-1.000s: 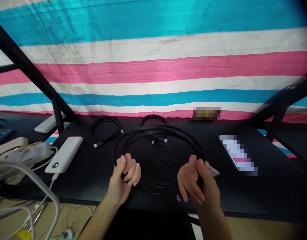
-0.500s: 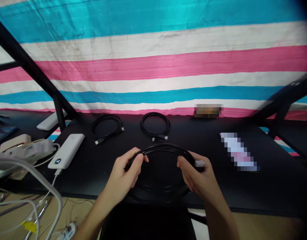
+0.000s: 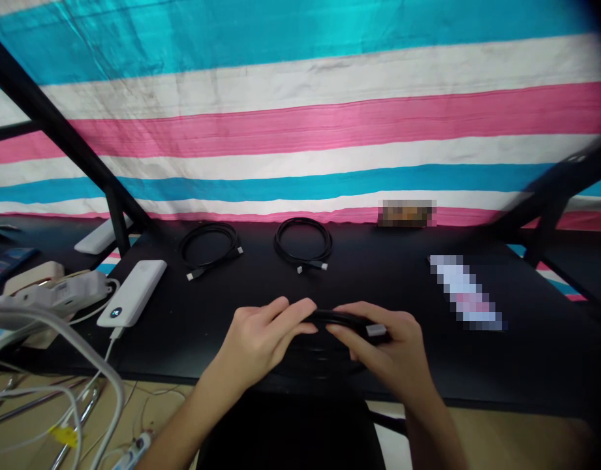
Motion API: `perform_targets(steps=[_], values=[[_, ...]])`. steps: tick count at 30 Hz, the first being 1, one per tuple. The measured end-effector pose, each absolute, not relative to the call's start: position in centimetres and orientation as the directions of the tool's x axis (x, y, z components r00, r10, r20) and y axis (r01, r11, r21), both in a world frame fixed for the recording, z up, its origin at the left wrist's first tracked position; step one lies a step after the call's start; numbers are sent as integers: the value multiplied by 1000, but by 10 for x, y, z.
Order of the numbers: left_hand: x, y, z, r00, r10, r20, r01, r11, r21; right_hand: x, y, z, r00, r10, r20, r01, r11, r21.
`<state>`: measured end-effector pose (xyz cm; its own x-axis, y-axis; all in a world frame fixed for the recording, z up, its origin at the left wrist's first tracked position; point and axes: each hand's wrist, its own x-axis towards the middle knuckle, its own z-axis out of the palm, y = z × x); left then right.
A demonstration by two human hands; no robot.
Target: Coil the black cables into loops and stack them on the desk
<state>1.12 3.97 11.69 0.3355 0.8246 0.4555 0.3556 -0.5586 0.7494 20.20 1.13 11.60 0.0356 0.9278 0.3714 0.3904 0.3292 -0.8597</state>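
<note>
A looped black cable (image 3: pixel 337 318) is held between my two hands above the front part of the black table. My left hand (image 3: pixel 268 336) pinches its left side between thumb and fingers. My right hand (image 3: pixel 391 339) grips the right side, where a light grey connector (image 3: pixel 376 330) shows beside the fingers. The lower part of the loop is dark and hard to make out. Farther back, two coiled black cables lie side by side, one on the left (image 3: pixel 209 247) and one in the middle (image 3: pixel 303 243), each with its plug ends showing.
A white power bank (image 3: pixel 132 294) with a cord lies on the left, near a white power strip (image 3: pixel 68 295). A blurred-out flat object (image 3: pixel 466 292) lies on the right, another (image 3: pixel 406 213) at the back. Black frame bars slope at both sides before a striped sheet (image 3: pixel 300 130).
My hands have come closer together, and the top of the held loop has dropped and flattened between them. The left hand has moved right along the cable.
</note>
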Motion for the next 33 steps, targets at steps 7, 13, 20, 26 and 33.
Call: perform_targets(steps=[7, 13, 20, 26, 33], values=[[20, 46, 113, 156, 847, 509, 396, -525, 753, 195, 13, 111, 93, 937, 338, 392, 278, -877], [18, 46, 102, 211, 811, 545, 470, -573, 671, 197, 13, 114, -25, 923, 383, 447, 353, -822], [23, 43, 93, 132, 928, 349, 298, -373, 879, 195, 15, 109, 73, 896, 438, 421, 371, -828], [31, 31, 62, -89, 996, 10, -34, -13, 999, 203, 15, 86, 399, 885, 242, 94, 223, -970], [31, 33, 58, -21, 999, -36, -87, 34, 996, 197, 16, 88, 448, 853, 269, -111, 352, -929]])
